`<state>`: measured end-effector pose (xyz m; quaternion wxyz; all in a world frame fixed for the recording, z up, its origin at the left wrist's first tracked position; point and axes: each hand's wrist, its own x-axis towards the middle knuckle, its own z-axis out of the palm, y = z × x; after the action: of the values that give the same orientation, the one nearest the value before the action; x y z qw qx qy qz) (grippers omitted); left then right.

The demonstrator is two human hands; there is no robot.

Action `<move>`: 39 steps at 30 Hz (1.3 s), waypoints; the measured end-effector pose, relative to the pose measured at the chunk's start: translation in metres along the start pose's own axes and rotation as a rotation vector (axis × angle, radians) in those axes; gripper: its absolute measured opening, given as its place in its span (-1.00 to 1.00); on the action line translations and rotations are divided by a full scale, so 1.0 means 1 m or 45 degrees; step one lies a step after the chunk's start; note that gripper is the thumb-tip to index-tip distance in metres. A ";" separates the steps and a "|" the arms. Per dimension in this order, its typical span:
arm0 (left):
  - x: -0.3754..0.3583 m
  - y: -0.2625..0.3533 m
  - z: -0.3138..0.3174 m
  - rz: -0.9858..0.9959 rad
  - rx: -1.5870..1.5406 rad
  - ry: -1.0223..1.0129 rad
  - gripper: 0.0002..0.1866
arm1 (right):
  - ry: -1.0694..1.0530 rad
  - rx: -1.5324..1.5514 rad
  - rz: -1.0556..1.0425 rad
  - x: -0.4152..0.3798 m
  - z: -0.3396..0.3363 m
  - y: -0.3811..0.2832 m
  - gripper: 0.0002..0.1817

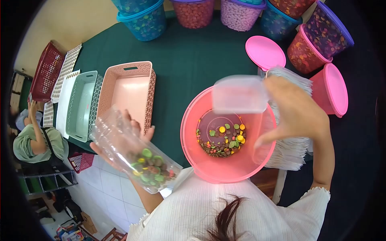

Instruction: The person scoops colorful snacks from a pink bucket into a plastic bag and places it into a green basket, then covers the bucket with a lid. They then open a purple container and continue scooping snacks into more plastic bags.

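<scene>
My left hand (122,146) is under a clear plastic bag (155,166) whose lower end holds green, brown, yellow and red pieces; its fingers are spread and the bag rests across the palm. My right hand (295,108), blurred, grips a translucent plastic scoop or small tub (240,94) above the right rim of a pink bucket (191,148). On the bucket's bottom lie loose colored pieces (231,142) and brown crumbs. Whether anything is inside the translucent tub cannot be made out.
Peach (126,94) and mint (82,106) baskets stand at left. Lidded buckets (150,24) line the back and right. A pink lid (265,52) lies near a stack of plastic bags (291,154). Another person (38,140) is at far left.
</scene>
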<state>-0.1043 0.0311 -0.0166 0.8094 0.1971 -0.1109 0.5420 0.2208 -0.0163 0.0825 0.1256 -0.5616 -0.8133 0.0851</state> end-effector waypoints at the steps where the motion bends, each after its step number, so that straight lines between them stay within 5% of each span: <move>1: -0.003 0.007 0.000 0.060 0.034 0.038 -0.10 | 0.227 -0.055 -0.004 -0.004 -0.002 0.010 -0.51; 2: -0.004 0.011 0.000 0.117 0.067 0.075 -0.13 | 0.227 -0.057 -0.001 -0.005 0.005 0.022 -0.51; 4: -0.004 0.011 0.000 0.112 0.087 0.060 -0.13 | 0.181 0.258 0.594 -0.005 0.031 0.047 -0.56; 10: -0.003 0.000 0.000 0.010 0.049 -0.008 -0.13 | -0.165 0.838 0.740 -0.016 0.063 0.065 -0.63; 17: 0.000 -0.010 -0.004 -0.098 -0.016 -0.075 -0.19 | -0.110 1.167 0.818 -0.017 0.075 0.047 -0.57; 20: -0.002 -0.013 0.000 -0.084 -0.022 -0.056 -0.19 | 0.213 1.438 0.697 -0.012 0.076 0.038 -0.56; 22: -0.005 -0.011 0.001 -0.079 -0.025 -0.059 -0.18 | 0.385 1.692 0.984 -0.011 0.055 0.028 -0.57; 25: -0.007 -0.010 -0.001 -0.069 -0.044 -0.042 -0.18 | 0.587 1.899 1.000 -0.020 0.054 0.040 -0.67; 29: -0.005 -0.008 0.000 -0.054 -0.060 -0.020 -0.19 | 0.367 1.873 0.929 -0.023 0.037 0.026 -0.72; 34: -0.008 -0.003 -0.002 -0.060 -0.027 0.020 -0.08 | 0.773 1.900 1.013 -0.016 0.044 0.022 -0.71; 39: -0.009 -0.001 -0.005 0.000 0.033 0.026 -0.09 | 0.682 1.756 1.042 -0.021 0.058 0.019 -0.72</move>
<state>-0.1074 0.0257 -0.0250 0.8078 0.2019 -0.0957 0.5455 0.2278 -0.0292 0.0200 0.5882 -0.6106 -0.2544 0.4653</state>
